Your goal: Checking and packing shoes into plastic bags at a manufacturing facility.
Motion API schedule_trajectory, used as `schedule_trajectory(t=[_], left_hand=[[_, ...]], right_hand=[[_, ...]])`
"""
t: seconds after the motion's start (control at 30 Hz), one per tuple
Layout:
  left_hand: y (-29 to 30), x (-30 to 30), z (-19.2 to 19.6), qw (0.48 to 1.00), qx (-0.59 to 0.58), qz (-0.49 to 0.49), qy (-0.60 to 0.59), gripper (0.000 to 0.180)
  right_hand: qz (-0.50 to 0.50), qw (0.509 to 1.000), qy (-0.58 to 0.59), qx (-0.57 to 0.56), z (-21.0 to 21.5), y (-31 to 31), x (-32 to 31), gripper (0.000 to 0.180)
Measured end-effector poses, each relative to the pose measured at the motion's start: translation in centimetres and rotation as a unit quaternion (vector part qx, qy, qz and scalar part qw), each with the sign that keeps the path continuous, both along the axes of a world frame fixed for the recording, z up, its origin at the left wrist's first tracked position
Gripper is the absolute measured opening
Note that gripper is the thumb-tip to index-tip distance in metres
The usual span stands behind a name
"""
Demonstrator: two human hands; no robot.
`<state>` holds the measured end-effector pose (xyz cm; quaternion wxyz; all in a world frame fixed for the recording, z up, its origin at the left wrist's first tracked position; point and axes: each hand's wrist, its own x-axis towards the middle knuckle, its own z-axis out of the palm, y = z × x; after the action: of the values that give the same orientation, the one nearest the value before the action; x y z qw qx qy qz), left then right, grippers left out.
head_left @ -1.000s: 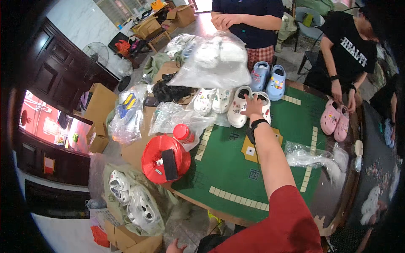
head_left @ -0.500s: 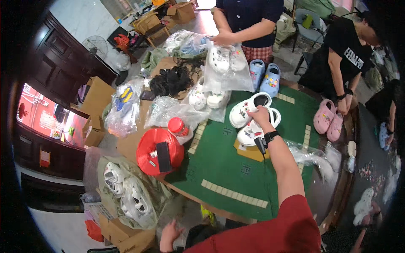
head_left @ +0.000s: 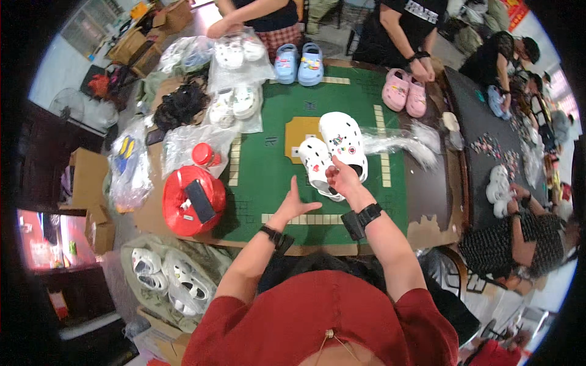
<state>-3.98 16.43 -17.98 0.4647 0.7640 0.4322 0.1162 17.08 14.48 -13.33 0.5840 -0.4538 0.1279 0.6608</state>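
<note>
A pair of white clogs with small charms is in front of me over the green table mat (head_left: 256,165). The larger-looking right clog (head_left: 339,129) leans against the left clog (head_left: 312,160). My right hand (head_left: 345,179) grips them at the near end, its fingers curled between the two; part of the grip is hidden. To their left is my left hand (head_left: 294,204), thumb and fingers spread, holding nothing and apart from the clogs. Both wrists wear black bands.
Blue clogs (head_left: 310,66), pink clogs (head_left: 416,99) and bagged white clogs (head_left: 235,107) sit around the mat. A red spool (head_left: 177,213) carries a black phone (head_left: 200,200). Clear plastic bags (head_left: 397,141) lie right of the white clogs. Other people stand and sit beyond.
The white clogs have come nearer to me in my right hand, their toes now pointing away. My left hand has risen from beside the table to beside the clogs. My view has swung right.
</note>
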Motion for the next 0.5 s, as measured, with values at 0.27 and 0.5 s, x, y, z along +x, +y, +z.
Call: schedule_trajectory(t=[0.27,0.5], left_hand=[[0.8,9.2,-4.6,0.996,-0.056,0.052,0.037,0.107],[1.3,10.5,-5.2,0.992,-0.064,0.106,0.039,0.074]], right_hand=[[-0.055,0.960,-0.237,-0.137,-1.7,-7.6,2.3,0.025],[-0.129,0.949,-0.262,-0.121,-1.8,-7.2,1.2,0.024]])
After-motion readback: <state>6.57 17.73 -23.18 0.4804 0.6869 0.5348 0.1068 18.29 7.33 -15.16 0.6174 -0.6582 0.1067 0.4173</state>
